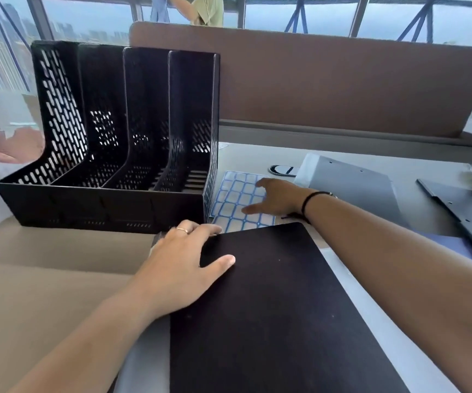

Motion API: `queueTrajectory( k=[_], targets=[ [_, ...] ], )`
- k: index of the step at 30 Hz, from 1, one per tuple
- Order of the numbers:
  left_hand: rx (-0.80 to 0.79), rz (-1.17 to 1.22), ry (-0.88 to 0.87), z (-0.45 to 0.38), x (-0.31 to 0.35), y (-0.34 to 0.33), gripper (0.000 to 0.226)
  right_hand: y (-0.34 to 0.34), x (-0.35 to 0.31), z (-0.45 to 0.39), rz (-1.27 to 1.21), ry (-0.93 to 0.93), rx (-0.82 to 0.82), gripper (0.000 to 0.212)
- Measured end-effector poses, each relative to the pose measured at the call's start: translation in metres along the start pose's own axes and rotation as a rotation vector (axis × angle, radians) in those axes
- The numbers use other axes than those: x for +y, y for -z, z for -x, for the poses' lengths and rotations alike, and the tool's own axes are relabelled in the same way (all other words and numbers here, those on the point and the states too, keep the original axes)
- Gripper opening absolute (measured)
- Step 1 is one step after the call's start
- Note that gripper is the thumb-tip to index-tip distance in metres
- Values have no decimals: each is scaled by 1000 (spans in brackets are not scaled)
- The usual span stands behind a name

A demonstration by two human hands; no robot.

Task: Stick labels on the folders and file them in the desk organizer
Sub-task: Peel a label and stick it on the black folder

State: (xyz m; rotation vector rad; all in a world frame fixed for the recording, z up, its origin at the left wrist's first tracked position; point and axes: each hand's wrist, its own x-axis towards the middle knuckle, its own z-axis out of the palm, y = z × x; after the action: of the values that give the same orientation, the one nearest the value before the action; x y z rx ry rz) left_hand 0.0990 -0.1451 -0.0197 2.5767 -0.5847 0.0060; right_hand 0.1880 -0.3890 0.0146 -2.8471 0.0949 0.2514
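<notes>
A black folder (271,307) lies flat on the desk in front of me. My left hand (183,265) rests on its upper left corner with fingers spread and straight. Just beyond the folder lies a sheet of white labels with blue borders (236,194). My right hand (274,198) lies flat on that sheet, fingers stretched out to the left. The black mesh desk organizer (110,205) stands at the left with several upright slots, all holding nothing.
A grey folder (353,185) lies at the right behind my right arm. Another dark folder (461,214) sits at the far right edge. A brown partition (328,80) closes the back of the desk. A person stands beyond it by the windows.
</notes>
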Motion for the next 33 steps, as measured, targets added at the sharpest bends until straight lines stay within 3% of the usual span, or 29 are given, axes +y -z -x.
queueTrajectory(
  k=[4, 12, 16, 21, 24, 26, 28, 30, 33],
  targets=[
    [3, -16, -7, -4, -5, 1, 60, 1, 0, -25, -13, -75, -64, 125],
    [83, -21, -13, -3, -8, 1, 61, 8, -4, -50, 103, -165, -43, 137],
    [103, -40, -29, -1, -6, 2, 59, 13, -2, -53, -111, -165, 50, 114],
    [108, -55, -38, -1, -7, 4, 58, 18, 10, -49, -924, -166, 238, 59],
    [96, -58, -40, -1, -6, 4, 58, 12, 13, -31, -1294, -161, 178, 24],
    [89, -64, -45, 0, -5, 4, 58, 1, 15, -16, -1265, -172, 89, 22],
    [86, -76, -50, 0, -4, 5, 59, -9, 12, -4, -1033, -178, 93, 20],
    [80, -90, -52, 2, -2, 6, 59, -4, 7, 4, -895, -147, 275, 7],
    [84, -54, -37, 2, -6, 9, 58, 27, 6, 25, -1098, -104, 535, 14]
  ],
)
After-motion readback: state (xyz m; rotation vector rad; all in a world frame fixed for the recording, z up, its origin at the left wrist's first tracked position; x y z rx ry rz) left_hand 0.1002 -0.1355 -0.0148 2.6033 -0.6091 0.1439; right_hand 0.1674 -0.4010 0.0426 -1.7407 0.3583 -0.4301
